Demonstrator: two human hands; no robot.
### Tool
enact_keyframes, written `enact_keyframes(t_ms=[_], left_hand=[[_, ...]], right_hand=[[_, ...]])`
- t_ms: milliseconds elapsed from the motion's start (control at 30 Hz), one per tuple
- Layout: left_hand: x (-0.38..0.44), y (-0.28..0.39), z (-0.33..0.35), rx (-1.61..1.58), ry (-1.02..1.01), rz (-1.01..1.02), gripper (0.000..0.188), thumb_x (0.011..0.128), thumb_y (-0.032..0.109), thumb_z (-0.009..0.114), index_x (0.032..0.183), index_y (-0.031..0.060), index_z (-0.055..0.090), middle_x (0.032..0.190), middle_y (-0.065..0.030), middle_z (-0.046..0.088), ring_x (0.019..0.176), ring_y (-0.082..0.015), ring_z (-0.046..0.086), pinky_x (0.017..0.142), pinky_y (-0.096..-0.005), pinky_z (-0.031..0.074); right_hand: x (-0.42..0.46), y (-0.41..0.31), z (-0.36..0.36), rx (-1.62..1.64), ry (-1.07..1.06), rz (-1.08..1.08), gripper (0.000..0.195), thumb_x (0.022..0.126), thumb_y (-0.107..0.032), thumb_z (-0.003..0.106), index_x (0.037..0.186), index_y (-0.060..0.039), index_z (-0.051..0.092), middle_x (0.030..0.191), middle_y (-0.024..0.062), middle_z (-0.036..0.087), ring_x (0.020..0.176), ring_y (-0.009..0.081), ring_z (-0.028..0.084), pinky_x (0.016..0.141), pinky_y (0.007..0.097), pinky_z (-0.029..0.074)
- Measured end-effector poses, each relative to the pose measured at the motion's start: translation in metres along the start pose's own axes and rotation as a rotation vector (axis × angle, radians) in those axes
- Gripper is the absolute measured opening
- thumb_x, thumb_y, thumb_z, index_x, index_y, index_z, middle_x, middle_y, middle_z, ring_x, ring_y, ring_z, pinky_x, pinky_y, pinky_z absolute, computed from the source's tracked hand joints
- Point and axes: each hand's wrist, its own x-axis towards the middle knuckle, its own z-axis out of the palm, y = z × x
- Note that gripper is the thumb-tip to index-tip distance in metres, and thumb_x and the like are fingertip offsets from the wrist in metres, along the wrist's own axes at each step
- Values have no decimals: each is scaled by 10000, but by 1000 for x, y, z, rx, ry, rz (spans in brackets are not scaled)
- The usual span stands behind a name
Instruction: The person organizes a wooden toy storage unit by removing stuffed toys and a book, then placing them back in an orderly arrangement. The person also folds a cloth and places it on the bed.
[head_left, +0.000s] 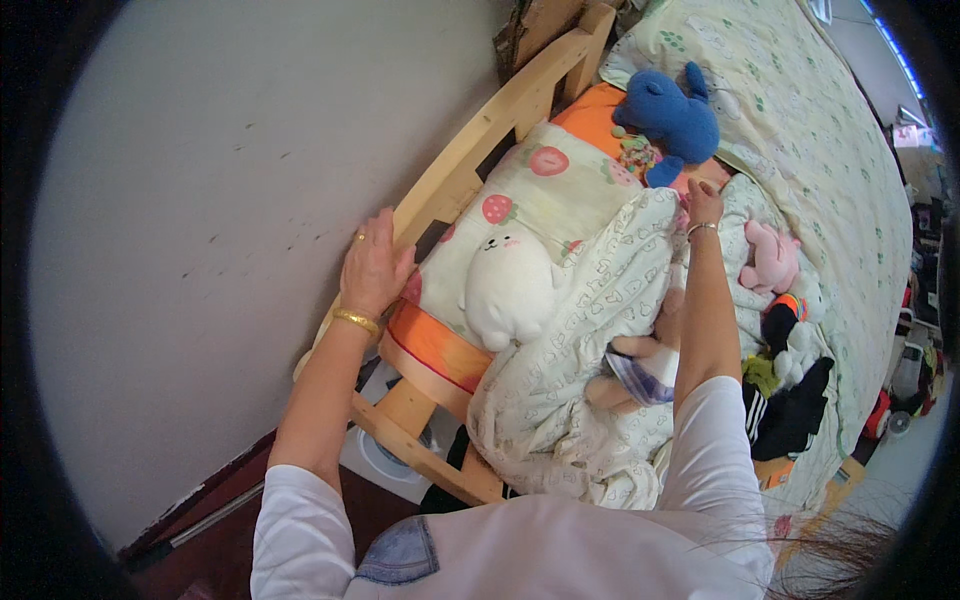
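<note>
My left hand (373, 266) rests on the curved wooden rail (442, 157) of a small bed, its fingers over the board. Stretched out over the bed, my right hand (705, 201) has bent fingers beside a small pink item; whether it grips that item cannot be told. The blue plush toy (667, 116) lies just beyond this hand, near a small multicoloured item (638, 152). Between my arms, a white plush toy (510, 289) lies on a strawberry-print pillow (525, 195). A rumpled white patterned quilt (577, 390) spreads next to it, with a plush toy in a plaid skirt (637, 375) partly behind my right forearm.
A pink plush toy (772, 257) and dark clothing (791, 412) lie right of my right arm. Beyond them stretches a larger bed with a patterned cover (817, 150). The wall (225, 187) borders the rail on the left. A lower wooden bar (427, 457) crosses near my body.
</note>
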Motion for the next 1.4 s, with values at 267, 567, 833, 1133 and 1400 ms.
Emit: enact_keyframes(t_ms=[267, 567, 833, 1133, 1400], left_hand=[[-13, -7, -9, 68, -101, -73, 601, 740, 158, 639, 1226, -35, 343, 1076, -237, 496, 982, -388, 489, 840, -427, 426], [-12, -4, -8, 88, -77, -53, 600, 720, 140, 647, 1219, -14, 351, 1011, -202, 496, 937, -368, 493, 802, -417, 438], [-5, -4, 0, 29, 2, 21, 593, 716, 133, 637, 1218, -8, 355, 1000, -194, 506, 926, -361, 501, 786, -421, 445], [-7, -5, 3, 38, -8, 27, 621, 729, 138, 622, 1251, -24, 327, 1065, -219, 492, 968, -378, 491, 818, -432, 434], [-1, 6, -2, -11, -42, 4, 608, 742, 135, 632, 1251, -14, 336, 1104, -227, 491, 1000, -383, 490, 845, -429, 425]], right_hand=[[4, -1, 81, -541, -120, 109, 689, 579, -545, 734, 874, 68, 626, 941, 214, 633, 891, 317, 606, 757, 374, 458], [36, 19, 94, -4, -157, -12, 232, 730, -174, 666, 807, 10, 547, 793, 98, 566, 626, 209, 570, 451, 335, 486], [-11, -165, -135, 743, 231, -248, 179, 826, -117, 561, 948, 14, 566, 891, 118, 575, 779, 246, 573, 614, 360, 523], [-96, -58, -331, 316, 568, 165, 363, 814, -317, 620, 975, 3, 559, 754, 100, 569, 627, 196, 537, 460, 341, 432], [-84, 3, -143, -249, -107, 240, 469, 768, -292, 639, 1139, -45, 496, 793, 93, 556, 627, 183, 530, 468, 345, 471]])
